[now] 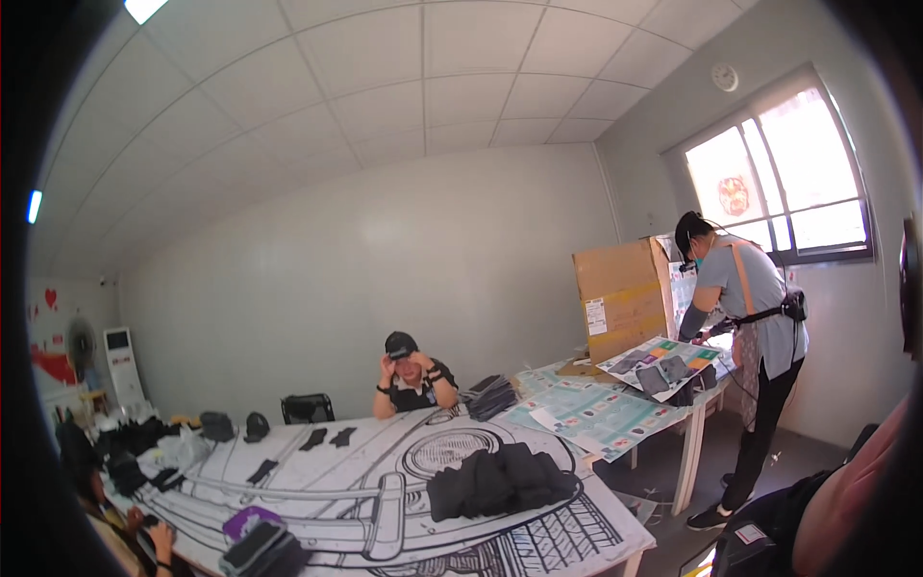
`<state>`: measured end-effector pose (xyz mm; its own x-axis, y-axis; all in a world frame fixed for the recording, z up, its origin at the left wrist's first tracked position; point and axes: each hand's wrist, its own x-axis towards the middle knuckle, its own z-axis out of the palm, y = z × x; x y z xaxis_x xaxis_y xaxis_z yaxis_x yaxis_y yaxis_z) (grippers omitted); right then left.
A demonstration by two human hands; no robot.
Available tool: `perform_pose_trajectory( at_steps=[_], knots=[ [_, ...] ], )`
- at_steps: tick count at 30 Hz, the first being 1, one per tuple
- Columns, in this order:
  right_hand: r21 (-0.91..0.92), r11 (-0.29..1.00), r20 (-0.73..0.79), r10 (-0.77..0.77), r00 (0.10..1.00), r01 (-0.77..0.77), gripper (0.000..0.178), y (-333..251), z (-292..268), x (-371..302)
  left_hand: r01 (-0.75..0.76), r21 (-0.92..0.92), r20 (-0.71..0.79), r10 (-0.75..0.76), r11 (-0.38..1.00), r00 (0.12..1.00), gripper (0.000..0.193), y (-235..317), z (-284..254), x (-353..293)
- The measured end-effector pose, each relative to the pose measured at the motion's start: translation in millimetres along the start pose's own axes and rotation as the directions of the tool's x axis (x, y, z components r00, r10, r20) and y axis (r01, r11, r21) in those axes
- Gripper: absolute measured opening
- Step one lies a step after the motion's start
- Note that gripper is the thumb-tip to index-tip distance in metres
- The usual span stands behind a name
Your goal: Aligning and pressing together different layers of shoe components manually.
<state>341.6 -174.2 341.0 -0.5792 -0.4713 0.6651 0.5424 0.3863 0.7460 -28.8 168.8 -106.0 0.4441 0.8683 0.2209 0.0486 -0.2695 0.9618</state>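
Neither my left hand nor my right hand shows in the head view. A bare arm [860,490] and dark clothing come in at the lower right; no hand shows there, and I cannot tell whose arm it is. On the long white table [336,452] with black line drawings lies a heap of black cloth pieces [505,484]. A bundle of dark folded cloth [264,552] sits at the near edge, beside a purple item [252,522]. Several small black pieces [312,439] lie farther back.
Across the table a person [415,375] in a black cap raises both hands to the cap. Another person [755,298] bends over the right-hand table with printed sheets [596,413] and a cardboard box [623,298]. A third person's hand [161,539] shows at lower left.
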Motion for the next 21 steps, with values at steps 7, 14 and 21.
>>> perform_pose_trajectory(
  at_steps=[7, 14, 21],
  knots=[
    [0.043, 0.998, -0.098, 0.049, 0.994, -0.045, 0.041, -13.6, 21.6, 0.1, 0.021, 0.192, -0.028, -0.016, 0.981, 0.999, 0.013, -14.9, -5.1, 7.2],
    [0.053, 0.998, -0.143, 0.026, 0.989, -0.019, 0.032, -15.6, 33.8, 8.1, -0.429, 0.725, 0.042, 0.588, 0.539, 0.808, 0.018, -48.2, -20.5, 59.0],
    [0.248, 0.881, -0.073, 0.432, 0.899, -0.403, 0.026, -55.9, 87.1, -41.9, -0.018, 0.344, -0.295, 0.126, 0.939, 0.947, 0.017, -55.5, -6.4, 84.1]
  ],
)
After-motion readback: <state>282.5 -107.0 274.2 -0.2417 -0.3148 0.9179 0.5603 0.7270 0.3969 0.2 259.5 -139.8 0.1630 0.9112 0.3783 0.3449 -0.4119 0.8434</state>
